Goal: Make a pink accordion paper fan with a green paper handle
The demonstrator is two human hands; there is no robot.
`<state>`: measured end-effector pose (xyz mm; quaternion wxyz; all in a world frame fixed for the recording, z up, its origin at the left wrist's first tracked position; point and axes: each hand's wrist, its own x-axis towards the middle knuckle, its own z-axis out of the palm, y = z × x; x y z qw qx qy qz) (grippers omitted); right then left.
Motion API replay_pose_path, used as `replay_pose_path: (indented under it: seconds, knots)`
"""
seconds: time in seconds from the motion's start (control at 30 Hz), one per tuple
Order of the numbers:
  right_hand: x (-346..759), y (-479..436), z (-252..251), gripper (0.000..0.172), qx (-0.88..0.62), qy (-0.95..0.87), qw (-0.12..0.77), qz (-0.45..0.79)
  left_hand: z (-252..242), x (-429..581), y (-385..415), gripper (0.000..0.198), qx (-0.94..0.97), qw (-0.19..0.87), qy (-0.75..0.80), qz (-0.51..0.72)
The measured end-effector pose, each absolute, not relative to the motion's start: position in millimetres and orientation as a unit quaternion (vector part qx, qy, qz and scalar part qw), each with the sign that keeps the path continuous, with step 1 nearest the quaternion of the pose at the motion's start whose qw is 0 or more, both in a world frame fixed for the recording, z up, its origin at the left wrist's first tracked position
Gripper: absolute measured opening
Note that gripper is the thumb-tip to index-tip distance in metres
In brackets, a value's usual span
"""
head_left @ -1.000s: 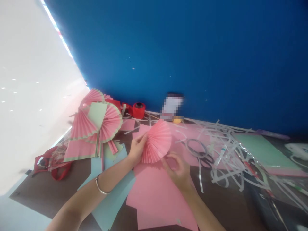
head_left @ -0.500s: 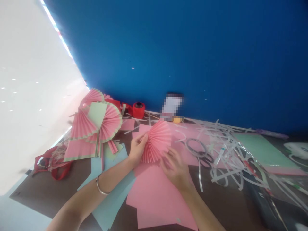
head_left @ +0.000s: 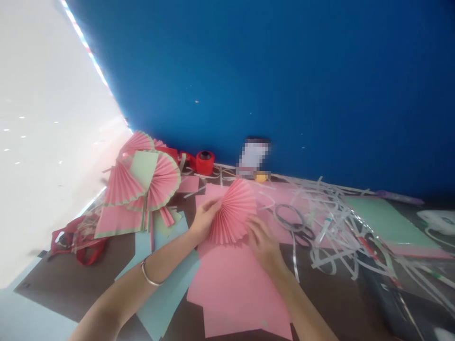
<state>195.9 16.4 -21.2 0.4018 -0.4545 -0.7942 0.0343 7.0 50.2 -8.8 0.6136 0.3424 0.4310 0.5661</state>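
Observation:
A pleated pink paper fan (head_left: 235,213) is spread in a half circle above pink paper sheets (head_left: 241,293). My left hand (head_left: 206,219) pinches it at the gathered centre, thumb on top. At its lower right edge, the curled fingers of my right hand (head_left: 262,239) grip the pleats; the fingertips are partly hidden. Further left lies a pile of finished-looking pink fans (head_left: 163,182) with green edges, a pale green card (head_left: 142,165) on top. Pale blue paper (head_left: 159,298) lies under my left forearm.
Red tape (head_left: 205,163) stands against the blue wall (head_left: 263,71), near a blurred phone-like object (head_left: 253,156). To the right are scissors (head_left: 304,235), a grey tape ring (head_left: 288,217), tangled white paper strips (head_left: 337,232) and wrapped green paper (head_left: 391,220). A red strap (head_left: 90,253) lies left.
The fan has tilted and opened slightly to the right. My right hand has shifted a little right along its edge, while my left hand keeps its hold at the centre.

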Motion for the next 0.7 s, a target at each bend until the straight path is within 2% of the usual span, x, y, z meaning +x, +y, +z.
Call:
replay_pose_path:
  seconds: [0.1, 0.2, 0.43, 0.57, 0.7]
  knots:
    - [206.4, 23.8, -17.3, 0.021, -0.465, -0.783, 0.41, 0.051, -7.6, -2.3, 55.9, 0.034, 0.45, 0.578, 0.449, 0.511]
    - [212.4, 26.9, -9.4, 0.019, -0.46, -0.781, 0.418, 0.068, -0.6, -14.5, 63.2, 0.037, 0.548, 0.517, 0.418, 0.508]
    - [209.3, 19.5, 0.0, 0.018, -0.426, -0.807, 0.384, 0.142, 15.1, -41.0, 78.0, 0.035, 0.758, 0.272, 0.383, 0.453]
    - [209.3, 17.9, -3.1, 0.018, -0.428, -0.805, 0.385, 0.146, 10.2, -47.4, 79.5, 0.024, 0.776, 0.24, 0.387, 0.436]
    - [214.2, 22.1, -1.5, 0.017, -0.428, -0.804, 0.398, 0.109, 8.0, -54.2, 80.3, 0.022, 0.794, 0.21, 0.404, 0.402]
